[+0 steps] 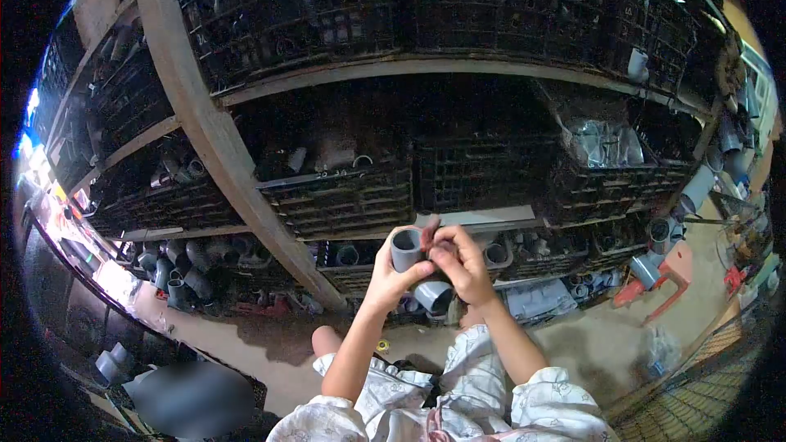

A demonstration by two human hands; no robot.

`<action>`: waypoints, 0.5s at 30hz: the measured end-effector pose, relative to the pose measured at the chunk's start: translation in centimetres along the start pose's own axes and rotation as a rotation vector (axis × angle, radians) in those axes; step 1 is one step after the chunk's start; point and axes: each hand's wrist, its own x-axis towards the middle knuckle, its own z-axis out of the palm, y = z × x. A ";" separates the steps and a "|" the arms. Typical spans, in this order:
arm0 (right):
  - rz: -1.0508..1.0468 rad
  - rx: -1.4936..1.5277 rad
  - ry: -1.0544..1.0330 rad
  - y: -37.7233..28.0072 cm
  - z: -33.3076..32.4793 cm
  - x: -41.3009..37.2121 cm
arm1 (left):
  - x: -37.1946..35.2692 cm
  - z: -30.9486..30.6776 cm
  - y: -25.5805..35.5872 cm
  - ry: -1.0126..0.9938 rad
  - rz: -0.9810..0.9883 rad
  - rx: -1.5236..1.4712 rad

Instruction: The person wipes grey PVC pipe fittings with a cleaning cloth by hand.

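My left hand (393, 277) holds a grey plastic pipe fitting (407, 248) upright, its open end facing up. My right hand (460, 262) is closed on the same fitting from the right, with the fingertips at its rim, where a small reddish piece (429, 230) shows. A second grey opening of the fitting (434, 295) points down below my hands. Both forearms come up from light patterned sleeves (458, 397) at the bottom of the view.
Wooden shelves (214, 135) carry black plastic crates (344, 200) filled with grey pipe fittings. More fittings (176, 266) lie on the lowest shelf at left. A red plastic stool (667, 274) stands on the concrete floor at right. Crumpled clear plastic (602, 143) fills one crate.
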 end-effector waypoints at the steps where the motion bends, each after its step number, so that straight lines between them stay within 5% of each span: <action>1: -0.036 -0.012 -0.091 0.9 -0.1 -0.4 | -0.1 0.0 0.0 0.037 -0.056 -0.127; 4: 0.043 0.051 -0.117 0.6 0.5 -1.7 | -0.1 0.2 0.3 0.097 0.051 -0.303; 8: -0.036 -0.059 0.075 0.8 0.4 -1.3 | -0.4 0.0 0.1 0.024 -0.100 -0.238; 15: -0.020 -0.011 0.118 0.9 0.2 -0.8 | 0.0 -1.3 -0.5 -0.008 -0.006 -0.203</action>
